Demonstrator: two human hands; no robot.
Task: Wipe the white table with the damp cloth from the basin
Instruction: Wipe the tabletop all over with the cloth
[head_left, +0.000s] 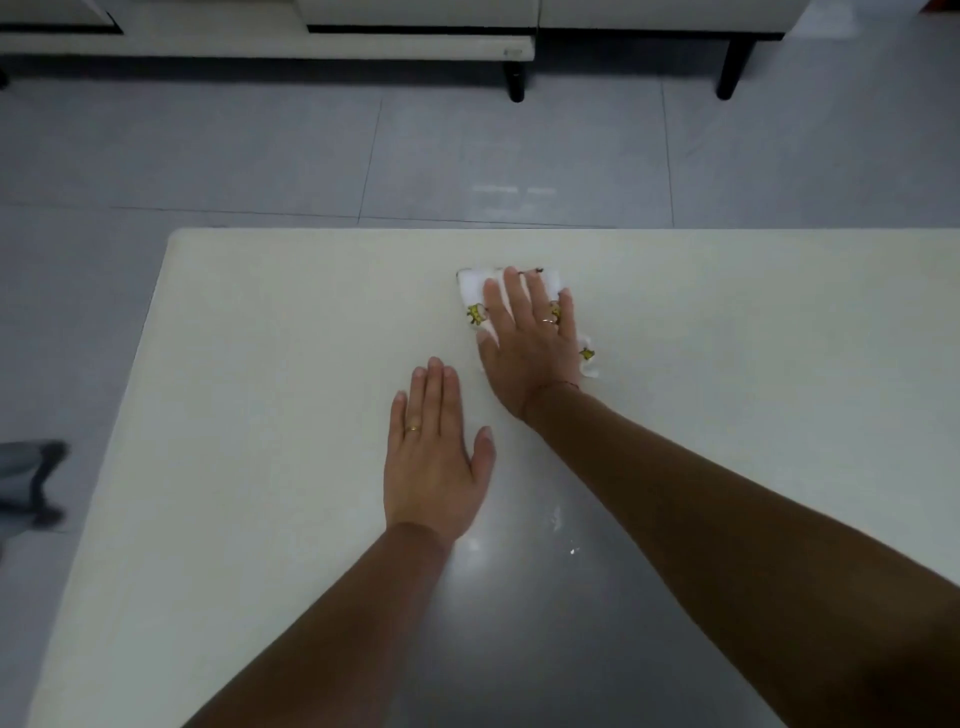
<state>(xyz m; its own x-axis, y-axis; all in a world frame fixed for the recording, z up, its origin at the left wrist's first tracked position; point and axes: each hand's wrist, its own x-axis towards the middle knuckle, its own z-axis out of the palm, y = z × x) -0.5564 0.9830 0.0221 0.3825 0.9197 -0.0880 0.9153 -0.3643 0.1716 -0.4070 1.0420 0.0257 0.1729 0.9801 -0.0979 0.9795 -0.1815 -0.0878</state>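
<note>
On white table (260, 364) | right hand (530, 348) flat, fingers straight, pressing cloth (470, 285) | left hand (434, 462) flat, fingers together

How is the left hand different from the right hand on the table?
The right hand presses on the white cloth; the left hand lies on the bare table. The right hand reaches farther across; the left hand sits nearer the person. The right wrist has a thin red string; the left wrist shows none. Both lie flat and open, and both wear a ring.
</note>
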